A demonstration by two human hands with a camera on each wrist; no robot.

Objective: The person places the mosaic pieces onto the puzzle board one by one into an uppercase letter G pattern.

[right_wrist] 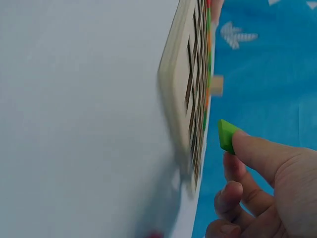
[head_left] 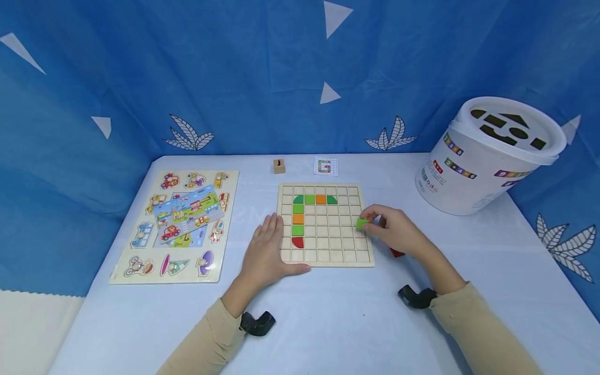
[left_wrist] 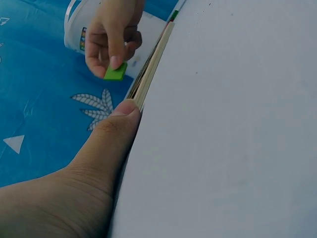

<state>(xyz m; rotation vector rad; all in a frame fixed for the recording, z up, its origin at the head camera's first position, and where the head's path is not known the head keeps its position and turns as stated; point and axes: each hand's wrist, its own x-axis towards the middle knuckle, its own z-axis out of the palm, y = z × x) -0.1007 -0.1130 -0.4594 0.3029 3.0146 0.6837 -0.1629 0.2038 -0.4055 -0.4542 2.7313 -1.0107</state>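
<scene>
Above the right edge of the board, the right hand pinches a green tile between thumb and fingertips; the remaining fingers curl loosely. Both wrist views show the green tile held clear of the board surface. Partly beneath this hand, a red piece lies on the table, just beside the board.

At the board's left edge, the left hand rests with fingers straight and close together, thumb extended apart. The left wrist view shows the thumb tip against the board's near edge.

Near the board's far edge, a row of four tiles reads, left to right: green quarter-round, green square, orange square, second green quarter-round. From its left end, a column runs toward the near edge: green, orange and green squares, then a red quarter-round.

Beyond the far edge sit a wooden cube, letter J upward, and a card printed with a coloured tile pattern. Left of the board, two overlapping picture sheets lie on a peg puzzle. Far right stands a white bucket; its lid has shaped holes.
</scene>
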